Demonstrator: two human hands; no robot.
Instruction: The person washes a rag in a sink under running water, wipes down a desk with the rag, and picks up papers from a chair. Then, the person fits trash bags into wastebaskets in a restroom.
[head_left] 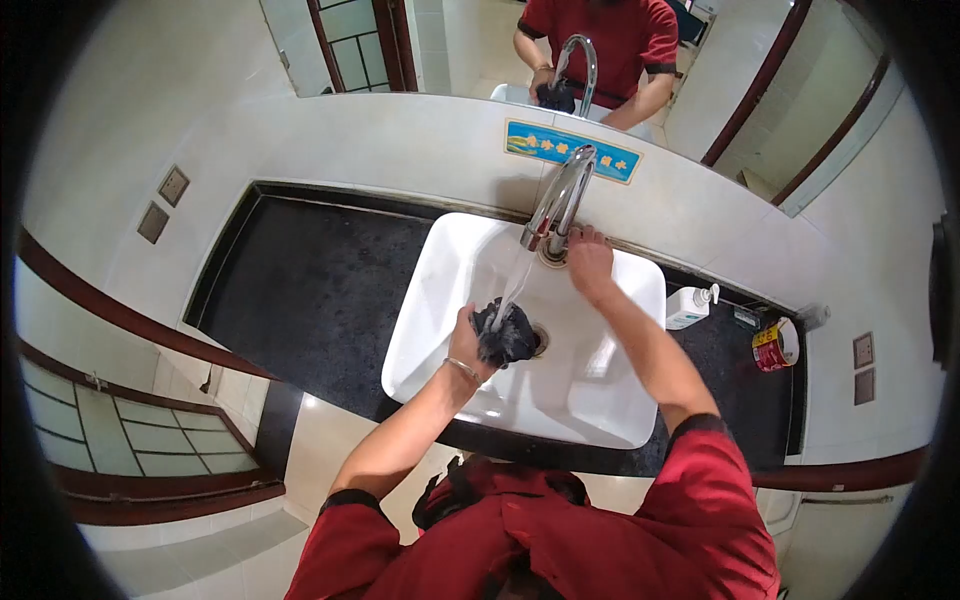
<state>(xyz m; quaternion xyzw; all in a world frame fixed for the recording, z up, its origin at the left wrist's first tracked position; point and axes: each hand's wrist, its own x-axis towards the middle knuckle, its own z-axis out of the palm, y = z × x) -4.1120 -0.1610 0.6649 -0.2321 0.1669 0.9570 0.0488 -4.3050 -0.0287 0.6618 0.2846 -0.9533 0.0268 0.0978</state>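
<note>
A stream of water runs from the chrome faucet [562, 200] onto a crumpled black cloth [503, 333]. My left hand [466, 340] is closed around the cloth's left side and holds it inside the white sink [420, 345], beside the drain [541, 341]. My right hand [590, 258] reaches to the back of the sink, its fingers curled against the right side of the faucet's base. The part of the faucet under those fingers is hidden.
On the black counter [310, 280] right of the sink stand a white pump bottle [690, 306] and a red and yellow tub [774, 346]. A blue sign [573, 150] is on the wall behind the faucet, below a mirror [470, 50].
</note>
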